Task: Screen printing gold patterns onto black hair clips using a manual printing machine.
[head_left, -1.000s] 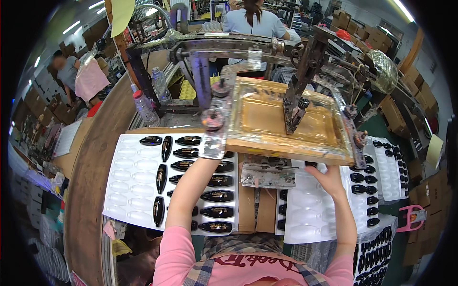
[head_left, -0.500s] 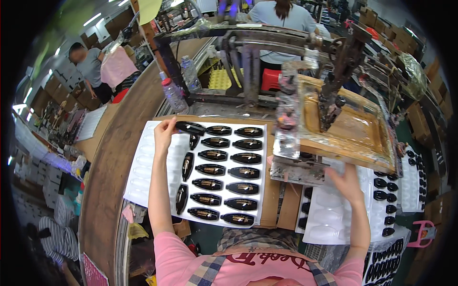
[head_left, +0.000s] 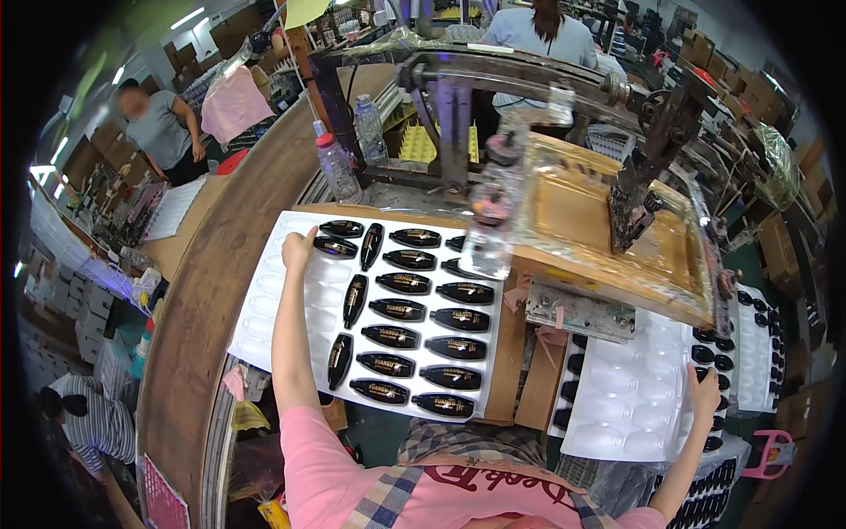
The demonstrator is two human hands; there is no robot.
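Observation:
My left hand [head_left: 300, 249] is at the upper left of the white molded tray [head_left: 278, 309], fingertips at the end of a glossy black oval piece [head_left: 337, 249] lying in it, apparently loose from it. Several similar pieces with gold print fill much of this tray. My right hand [head_left: 703, 392] closes on a small black piece [head_left: 699, 375] at another white tray [head_left: 626, 406] on the right. Above, a screen-printing frame [head_left: 564, 194] with an amber screen hangs on a dark metal rig, over a stained metal fixture [head_left: 582, 309].
A curved wooden bench [head_left: 189, 309] runs along the left. Plastic bottles [head_left: 335, 176] stand behind the tray, near a yellow tray [head_left: 426, 141]. Co-workers work at the back [head_left: 538, 44], upper left [head_left: 159, 132] and lower left [head_left: 92, 423]. A pink stool [head_left: 767, 450] sits right.
The piece my left hand held aloft half a second ago now lies in the left tray. My right hand has moved from under the frame down and right to the black pieces.

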